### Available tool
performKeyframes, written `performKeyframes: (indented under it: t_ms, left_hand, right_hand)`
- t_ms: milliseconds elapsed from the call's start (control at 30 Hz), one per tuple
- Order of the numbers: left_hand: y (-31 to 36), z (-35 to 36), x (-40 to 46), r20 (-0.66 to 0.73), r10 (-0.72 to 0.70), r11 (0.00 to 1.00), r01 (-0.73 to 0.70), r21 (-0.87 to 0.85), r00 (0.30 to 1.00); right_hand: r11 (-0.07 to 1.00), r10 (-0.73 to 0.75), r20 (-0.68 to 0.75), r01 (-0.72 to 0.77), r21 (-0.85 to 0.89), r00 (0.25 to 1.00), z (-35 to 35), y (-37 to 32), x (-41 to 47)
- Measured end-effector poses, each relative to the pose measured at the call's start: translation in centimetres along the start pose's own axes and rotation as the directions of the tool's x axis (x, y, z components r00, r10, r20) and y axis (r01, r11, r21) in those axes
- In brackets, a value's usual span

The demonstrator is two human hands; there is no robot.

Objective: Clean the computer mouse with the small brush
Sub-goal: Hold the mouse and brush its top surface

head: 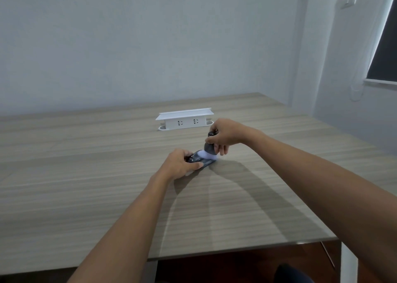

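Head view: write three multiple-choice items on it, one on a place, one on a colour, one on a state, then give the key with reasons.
1. Where does the socket box stand relative to the computer mouse?
A. Beyond it, toward the wall
B. Between it and the person
C. On the floor

2. What colour are the bristles of the small brush?
A. Red
B. White
C. Green

3. What is the left hand doing?
A. Resting flat, away from everything
B. Holding the brush
C. Gripping the mouse on the table

Key:
1 A: the white socket box stands farther up the table than the computer mouse.
2 B: the small brush has a dark handle and white bristles that meet the mouse.
3 C: the left hand curls round the mouse, while the right hand holds the brush.
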State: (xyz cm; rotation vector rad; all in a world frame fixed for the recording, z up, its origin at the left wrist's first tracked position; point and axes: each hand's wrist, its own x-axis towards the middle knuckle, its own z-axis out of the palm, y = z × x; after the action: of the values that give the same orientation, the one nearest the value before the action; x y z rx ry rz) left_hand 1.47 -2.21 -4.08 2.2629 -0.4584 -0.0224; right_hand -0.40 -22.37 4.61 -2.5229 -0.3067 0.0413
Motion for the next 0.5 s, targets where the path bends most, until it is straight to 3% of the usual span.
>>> performKeyframes:
  t_ms: [167,333,500]
  left_hand:
    - [0.2,0.2,-0.1,-0.036,-0.041,0.998,0.042,0.036,0.999]
    - [0.8,0.5,-0.5,-0.098,-0.083,0.994,0.090,0.069,0.992]
    - [1.3,-0.1,-0.9,-0.034,-0.133,0.991,0.133,-0.003,0.991]
  right_hand:
    - [0.996,0.067,-0.087,-0.072,-0.058,0.994,0.0,1.1,-0.2]
    - [0.988,0.114,-0.081,-0.105,0.113,0.990,0.1,1.6,-0.1]
    - [0.972,0.126,-0.038,-0.115,0.207,0.991,0.0,1.8,0.2]
